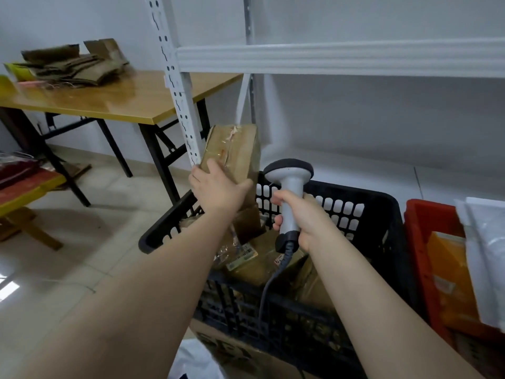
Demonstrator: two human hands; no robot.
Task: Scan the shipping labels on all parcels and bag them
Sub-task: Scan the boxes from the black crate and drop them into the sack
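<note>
Parcel (pixel 232 151), brown cardboard w/ clear tape, is held upright over the back-left corner of a black crate (pixel 377 209), just beside a white shelf post (pixel 177 91). The person's left hand (pixel 218 187) grips the parcel's lower end, thumb across its front face. The right hand (pixel 303 222) is wrapped round the handle of a grey scanner (pixel 289 187), head up and just right of the parcel; its coiled cord (pixel 267 291) hangs down across the crate. Inside the crate lie more parcels (pixel 273 266), incl. one showing a barcode label (pixel 243 255). The crate rests on a cardboard box (pixel 246 351). At right, a red bin (pixel 420 242) holds yellow and white bags. In the bkgd at left, a wooden table (pixel 123 102) carries a heap of flattened cardboard (pixel 73 64).
</note>
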